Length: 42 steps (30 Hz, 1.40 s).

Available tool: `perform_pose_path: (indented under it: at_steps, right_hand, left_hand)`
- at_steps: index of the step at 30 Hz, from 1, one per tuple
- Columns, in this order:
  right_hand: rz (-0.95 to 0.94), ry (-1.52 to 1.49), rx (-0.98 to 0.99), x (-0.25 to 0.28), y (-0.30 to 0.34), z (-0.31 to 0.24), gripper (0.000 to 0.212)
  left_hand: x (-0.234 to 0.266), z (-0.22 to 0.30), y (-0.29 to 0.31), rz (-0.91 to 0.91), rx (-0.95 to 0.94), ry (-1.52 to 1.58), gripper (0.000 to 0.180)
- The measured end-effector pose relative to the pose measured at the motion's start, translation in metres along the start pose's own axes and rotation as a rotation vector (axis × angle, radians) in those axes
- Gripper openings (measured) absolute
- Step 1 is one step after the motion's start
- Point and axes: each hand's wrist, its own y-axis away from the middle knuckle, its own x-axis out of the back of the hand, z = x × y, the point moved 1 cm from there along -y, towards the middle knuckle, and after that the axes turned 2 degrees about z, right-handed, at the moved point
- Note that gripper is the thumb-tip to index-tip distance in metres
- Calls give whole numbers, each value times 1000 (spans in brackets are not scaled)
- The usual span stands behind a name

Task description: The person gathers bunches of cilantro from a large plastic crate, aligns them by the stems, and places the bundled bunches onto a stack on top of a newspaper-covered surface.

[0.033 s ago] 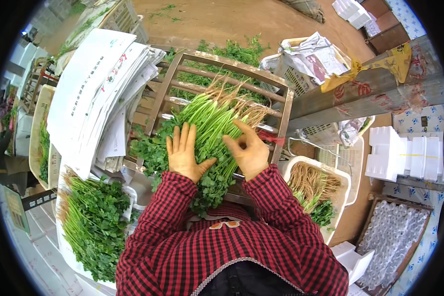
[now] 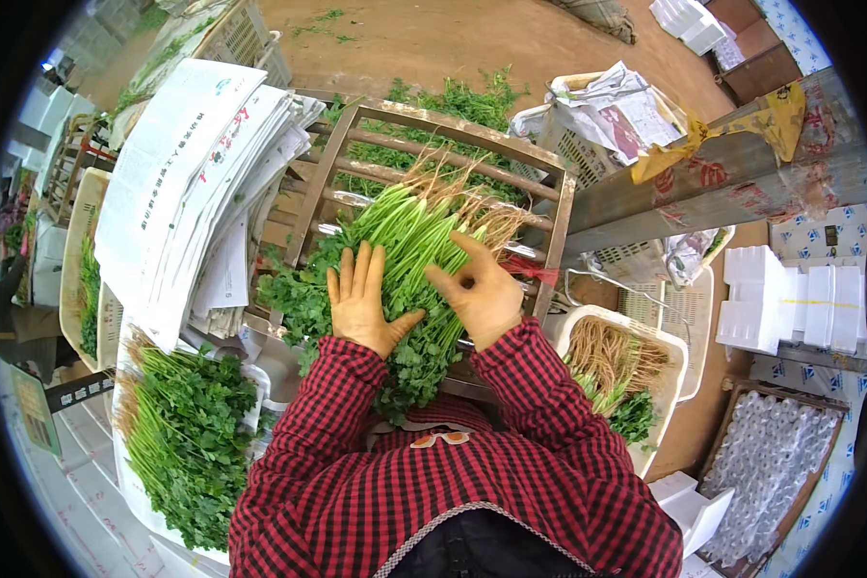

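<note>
A heap of celery-like greens (image 2: 400, 226) lies across a slatted metal rack (image 2: 320, 188) in front of me. Brown roots point away from me and leafy tops hang toward my body. My left hand (image 2: 361, 303) rests palm down on the leaves, fingers stretched and thumb spread. Over the right side of the stems is my right hand (image 2: 486, 301), its index finger extended and thumb apart from it. The other fingers curl under and are partly hidden; I see nothing held between thumb and index.
Left of the rack leans a stack of large paper sheets (image 2: 178, 173). More greens (image 2: 188, 433) lie at the lower left. At right, a white basket (image 2: 682, 376) holds rooted greens, below a metal beam (image 2: 722, 178). Another paper-filled basket (image 2: 559, 144) stands far right.
My right thumb and index finger have shifted slightly to the left over the stems. My left hand stays flat on the leaves.
</note>
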Motion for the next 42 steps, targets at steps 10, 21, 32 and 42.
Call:
perform_pose_path:
  at_steps: [10, 21, 32, 42]
  right_hand:
    - [-297, -761, -456, 33, -65, 18, 24]
    - [-249, -502, -244, 28, -93, 18, 45]
    - [-61, 539, 391, -29, -98, 17, 17]
    - [-20, 186, -57, -4, -42, 10, 25]
  left_hand:
    - [-8, -6, 4, 65, 5, 63, 123]
    - [-7, -10, 1, 36, -6, 51, 117]
    - [-6, -10, -1, -31, 18, 119, 114]
    - [46, -10, -14, -112, -51, 330, 92]
